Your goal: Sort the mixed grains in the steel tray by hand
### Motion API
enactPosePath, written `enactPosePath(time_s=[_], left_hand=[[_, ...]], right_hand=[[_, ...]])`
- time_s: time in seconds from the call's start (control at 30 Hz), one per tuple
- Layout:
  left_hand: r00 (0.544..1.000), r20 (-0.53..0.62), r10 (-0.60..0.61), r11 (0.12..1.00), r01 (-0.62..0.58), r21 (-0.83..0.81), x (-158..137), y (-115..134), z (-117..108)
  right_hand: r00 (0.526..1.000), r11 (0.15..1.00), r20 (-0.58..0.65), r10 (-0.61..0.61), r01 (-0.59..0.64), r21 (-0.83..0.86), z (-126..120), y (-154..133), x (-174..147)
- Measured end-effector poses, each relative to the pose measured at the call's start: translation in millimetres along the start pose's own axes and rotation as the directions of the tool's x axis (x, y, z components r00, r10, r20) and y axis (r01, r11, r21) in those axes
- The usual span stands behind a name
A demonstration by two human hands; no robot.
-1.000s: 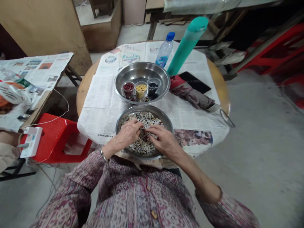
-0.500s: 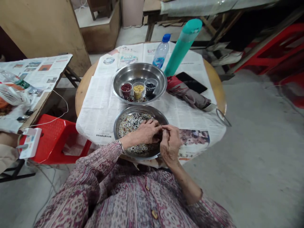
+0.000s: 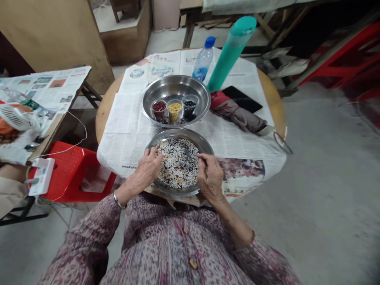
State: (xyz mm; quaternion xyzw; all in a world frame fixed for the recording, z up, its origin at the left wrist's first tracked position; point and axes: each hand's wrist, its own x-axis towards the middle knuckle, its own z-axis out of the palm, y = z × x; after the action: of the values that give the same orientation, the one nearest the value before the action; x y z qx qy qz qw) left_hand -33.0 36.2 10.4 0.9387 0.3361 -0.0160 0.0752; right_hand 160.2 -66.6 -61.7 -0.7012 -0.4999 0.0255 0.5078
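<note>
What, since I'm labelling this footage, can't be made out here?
Head view:
Palm of the left hand: hidden by its back.
Anything pinched in the right hand: too small.
Base of the blue-capped bottle: behind the upper basin.
Rest of the person in beige: cut off by left edge.

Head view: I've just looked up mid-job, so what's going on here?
A person is working bare-handed at the near steel basin, which holds mixed white, dark and yellow grains. The left hand is over its left side, the right hand over its right rim; anything in either grip is too small to tell. In the far steel basin stand cups of red, yellow and black beans.
</note>
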Motion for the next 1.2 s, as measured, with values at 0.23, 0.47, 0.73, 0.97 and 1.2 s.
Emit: enactPosePath(time_s=[0.23,0.47,0.73,0.97,1.2], left_hand=[[0.995,0.101,0.001,0.988,0.015,-0.153,8,12,18],[0.977,-0.027,0.213,0.943,-0.213,-0.258,36,35,30],[0.988,-0.1,0.119,0.993,-0.117,0.025,71,24,28],[0.974,0.054,0.221,0.961,-0.208,-0.183,19,21,11],[0.952,-0.093,0.29,0.922,-0.304,-0.238,-14,17,20]], right_hand=[[1.0,0.999,0.016,-0.025,0.025,-0.045,0,2,-1],[1.0,0.999,0.007,-0.017,0.017,-0.031,-1,-2,0],[1.0,0.996,0.015,-0.019,0.02,-0.082,0,-2,1],[0.988,0.972,0.126,-0.085,0.11,-0.207,1,0,1],[0.924,0.862,0.383,0.005,0.19,-0.47,-1,-14,19]])
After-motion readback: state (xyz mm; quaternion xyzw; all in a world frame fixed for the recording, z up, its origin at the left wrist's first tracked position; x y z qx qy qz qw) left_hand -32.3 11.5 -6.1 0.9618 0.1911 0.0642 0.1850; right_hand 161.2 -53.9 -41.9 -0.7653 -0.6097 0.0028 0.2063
